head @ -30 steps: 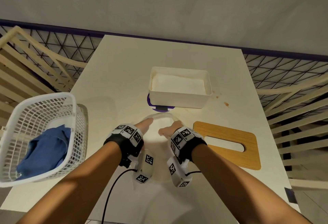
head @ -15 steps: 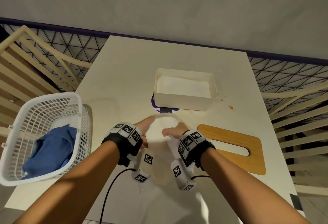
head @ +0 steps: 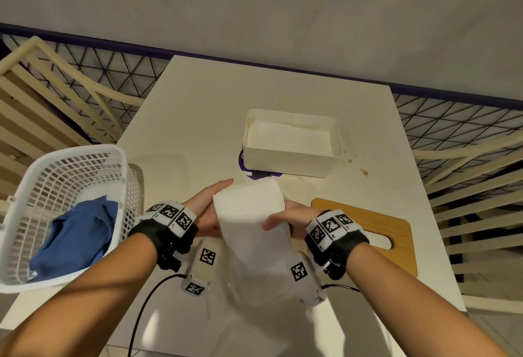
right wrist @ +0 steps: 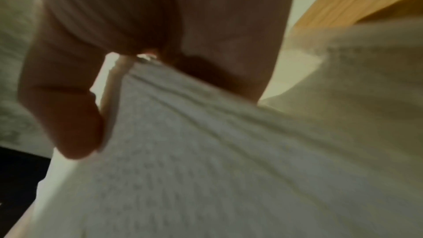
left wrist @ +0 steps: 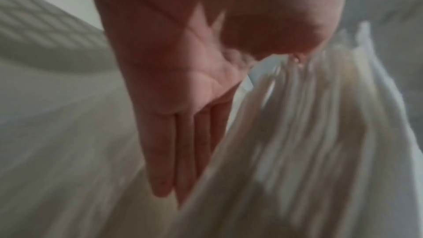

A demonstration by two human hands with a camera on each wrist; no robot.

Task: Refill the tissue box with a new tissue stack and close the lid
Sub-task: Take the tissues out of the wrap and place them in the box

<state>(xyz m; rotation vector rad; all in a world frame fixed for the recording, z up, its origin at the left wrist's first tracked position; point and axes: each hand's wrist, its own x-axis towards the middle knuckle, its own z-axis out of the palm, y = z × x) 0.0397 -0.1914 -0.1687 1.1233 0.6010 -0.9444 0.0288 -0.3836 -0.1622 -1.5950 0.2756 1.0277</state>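
White tissue stack (head: 249, 209) is up off the bench, tilted, sitting between your hands just in front of the tissue box (head: 291, 164). Box is white, rectangular, open-topped, white tissue already inside. Wooden lid (head: 365, 226) with slot lies flat to its right, off.

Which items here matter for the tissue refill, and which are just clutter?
Job:
- tissue stack, held between left hand and right hand
- tissue box, open, white tissues inside
- wooden lid, flat on table

Clutter:
- white basket
- blue cloth in it
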